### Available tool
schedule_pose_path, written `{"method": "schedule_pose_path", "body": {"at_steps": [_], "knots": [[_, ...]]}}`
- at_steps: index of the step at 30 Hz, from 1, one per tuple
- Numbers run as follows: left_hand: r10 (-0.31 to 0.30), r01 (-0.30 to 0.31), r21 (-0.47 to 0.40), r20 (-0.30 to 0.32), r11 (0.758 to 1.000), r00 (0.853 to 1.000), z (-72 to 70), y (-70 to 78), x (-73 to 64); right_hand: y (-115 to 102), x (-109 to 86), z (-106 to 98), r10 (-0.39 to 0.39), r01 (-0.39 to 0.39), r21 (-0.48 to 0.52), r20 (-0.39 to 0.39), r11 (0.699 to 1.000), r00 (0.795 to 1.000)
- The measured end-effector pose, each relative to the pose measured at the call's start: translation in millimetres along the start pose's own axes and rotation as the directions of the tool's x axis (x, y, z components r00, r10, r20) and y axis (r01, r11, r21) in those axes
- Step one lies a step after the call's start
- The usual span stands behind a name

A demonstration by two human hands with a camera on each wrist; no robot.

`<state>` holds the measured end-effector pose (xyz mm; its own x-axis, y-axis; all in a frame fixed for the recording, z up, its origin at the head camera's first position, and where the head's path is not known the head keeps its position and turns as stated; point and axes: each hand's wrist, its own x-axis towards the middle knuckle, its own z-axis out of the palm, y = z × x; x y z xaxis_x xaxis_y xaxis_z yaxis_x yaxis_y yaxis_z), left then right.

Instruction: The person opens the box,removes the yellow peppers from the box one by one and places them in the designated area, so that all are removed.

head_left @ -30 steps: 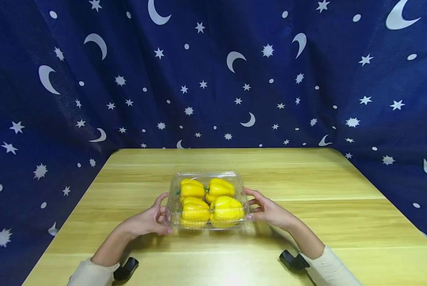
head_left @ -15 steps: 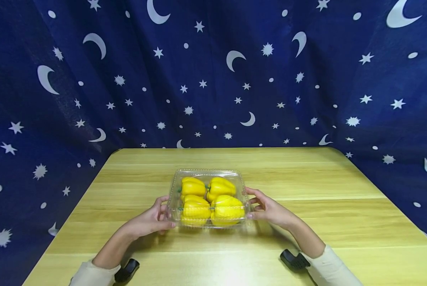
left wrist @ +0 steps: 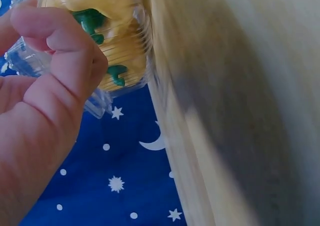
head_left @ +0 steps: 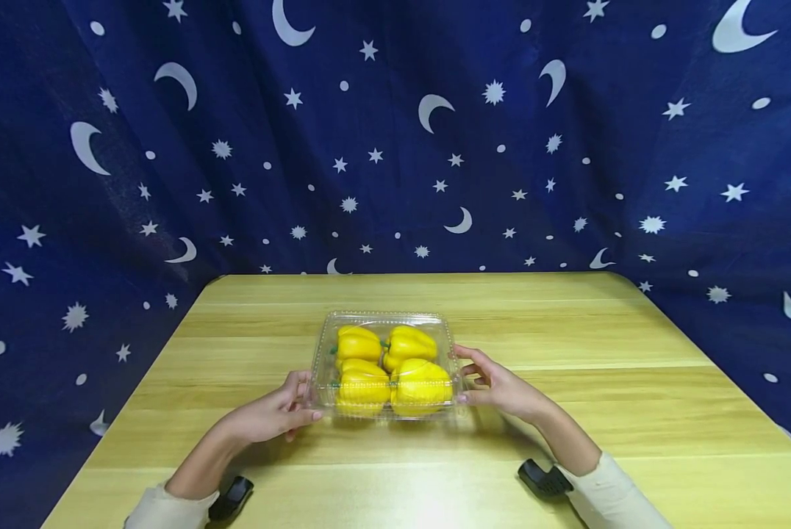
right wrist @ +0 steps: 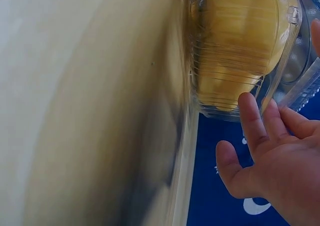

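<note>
A clear plastic clamshell box [head_left: 319, 356] with several yellow bell peppers [head_left: 420, 386] inside sits between my hands on the table. My left hand [head_left: 263, 415] holds its left side, thumb at the near corner and fingers bent against the edge. From the right, my right hand [head_left: 504, 389] holds the opposite side between thumb and fingers. In the left wrist view, green pepper stems [left wrist: 91, 21] show through the box wall, beside a curled finger [left wrist: 55, 30]. The right wrist view has fingertips [right wrist: 247, 103] right at the clear rim, with the little finger held away.
The light wooden table [head_left: 534, 308] extends behind and beside the box. A dark blue curtain [head_left: 395, 191] with white moons and stars hangs past its far edge. Black devices [head_left: 232, 499] sit at both wrists, near the pale sleeves [head_left: 170, 507].
The box has shifted slightly away from me. My left thumb and fingers have changed their place on its left edge; the right hand has barely moved.
</note>
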<state>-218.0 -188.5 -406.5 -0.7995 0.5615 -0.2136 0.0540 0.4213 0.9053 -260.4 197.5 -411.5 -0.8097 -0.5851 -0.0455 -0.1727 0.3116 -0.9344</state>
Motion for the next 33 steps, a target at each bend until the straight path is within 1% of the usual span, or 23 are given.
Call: {"method": "schedule_pose_path", "body": {"at_steps": [4,9,12,17,20,25,30,33], "knots": [[-0.004,0.004,0.015,0.020,1.000,1.000,1.8,2.9,-1.1,0.6,0.8,0.0,-0.018,0.018,-0.022,0.002,1.000,1.000],[0.036,-0.038,0.045,0.048,0.998,0.998,4.2,5.8,0.9,1.5,1.6,-1.2,-0.028,0.028,-0.047,0.002,0.999,1.000],[0.045,-0.048,0.051,0.053,0.998,0.998,3.5,6.0,1.1,1.4,1.1,-2.1,-0.026,0.026,-0.055,-0.002,0.998,1.000],[0.032,-0.034,0.032,0.045,0.999,0.998,2.7,7.6,0.0,0.6,0.7,-2.8,-0.013,0.012,-0.063,-0.006,0.998,1.000],[0.023,-0.024,0.012,0.060,1.000,0.998,1.3,7.4,-1.5,-0.3,0.3,-2.8,-0.008,0.008,-0.071,-0.005,0.997,1.000],[0.039,-0.036,-0.028,0.107,0.999,0.993,-2.2,4.3,-4.3,-2.7,-0.5,-2.0,-0.022,0.022,-0.089,0.001,0.996,1.000],[0.045,-0.040,-0.036,0.119,0.999,0.992,-6.4,-1.0,-2.6,-3.6,-0.1,-1.4,-0.043,0.042,-0.113,-0.004,0.993,0.999],[0.045,-0.040,-0.044,0.119,0.998,0.992,-9.7,-3.9,-0.5,-4.2,0.1,-2.0,-0.048,0.045,-0.136,-0.021,0.990,0.999]]}}
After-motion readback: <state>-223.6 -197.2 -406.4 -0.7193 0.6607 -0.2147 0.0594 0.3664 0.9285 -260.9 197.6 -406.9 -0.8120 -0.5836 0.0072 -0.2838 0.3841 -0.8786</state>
